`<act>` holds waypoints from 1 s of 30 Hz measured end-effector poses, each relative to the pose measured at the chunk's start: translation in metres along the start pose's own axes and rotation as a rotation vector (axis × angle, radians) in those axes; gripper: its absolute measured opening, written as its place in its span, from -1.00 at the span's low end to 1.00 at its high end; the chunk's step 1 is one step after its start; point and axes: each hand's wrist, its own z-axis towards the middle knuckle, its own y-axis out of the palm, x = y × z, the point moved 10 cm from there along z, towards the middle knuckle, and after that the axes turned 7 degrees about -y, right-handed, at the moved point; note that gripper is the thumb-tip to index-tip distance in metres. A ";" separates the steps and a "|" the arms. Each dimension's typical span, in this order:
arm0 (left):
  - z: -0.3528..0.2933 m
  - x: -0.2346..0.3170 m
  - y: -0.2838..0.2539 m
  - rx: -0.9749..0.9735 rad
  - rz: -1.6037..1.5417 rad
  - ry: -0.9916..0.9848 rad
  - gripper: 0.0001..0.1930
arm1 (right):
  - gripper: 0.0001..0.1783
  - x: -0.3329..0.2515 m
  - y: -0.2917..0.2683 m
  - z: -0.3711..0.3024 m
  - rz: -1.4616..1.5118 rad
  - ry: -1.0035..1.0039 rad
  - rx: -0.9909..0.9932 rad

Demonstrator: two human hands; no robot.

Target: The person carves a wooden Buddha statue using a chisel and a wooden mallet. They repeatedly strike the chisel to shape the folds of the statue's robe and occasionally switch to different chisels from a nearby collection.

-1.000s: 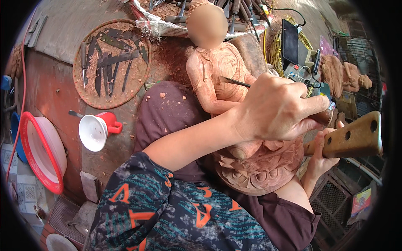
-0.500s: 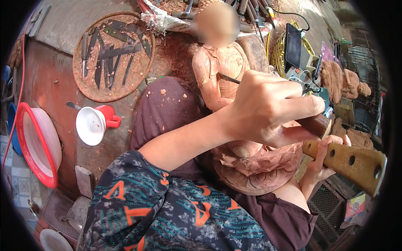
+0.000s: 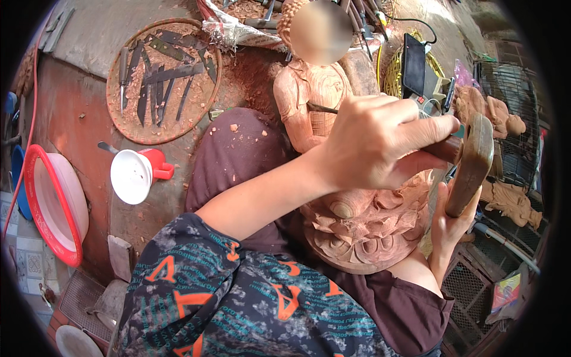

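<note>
A carved wooden statue of a seated figure leans between my legs, its lotus-like base toward me. My left hand is closed round the brown handle of a chisel. Its thin metal blade reaches left to the figure's arm and chest; its tip against the wood is hard to make out. At the right, my right hand grips a flat wooden mallet, seen nearly edge-on. The mallet's upper part is at the butt of the chisel handle, apparently touching it.
A round woven tray with several blades lies at the upper left. Nearby are a red and white mug and a pink basin. More tools lie behind the statue. Toward the right are a phone, yellow cable and smaller carvings.
The mallet has swung up and left from the lower right to the chisel's butt, turning edge-on. My left hand keeps its hold on the chisel, nearly in place.
</note>
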 end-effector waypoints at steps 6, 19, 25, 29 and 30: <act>0.000 0.022 0.013 -0.026 0.149 -0.128 -0.62 | -0.57 0.015 -0.015 -0.012 0.095 -0.008 0.124; -0.003 0.006 0.014 -0.111 -0.035 -0.037 -0.52 | -0.59 -0.011 -0.017 -0.005 0.120 -0.090 0.110; 0.002 0.024 0.020 -0.067 -0.035 -0.142 -0.71 | -0.56 -0.015 -0.021 -0.014 -0.208 -0.236 0.090; -0.002 0.014 0.026 -0.108 0.013 -0.147 -0.75 | -0.23 0.035 -0.022 -0.029 0.123 0.023 0.164; -0.004 0.019 0.030 -0.138 0.004 -0.112 -0.74 | -0.15 0.044 -0.021 -0.032 0.196 0.060 0.168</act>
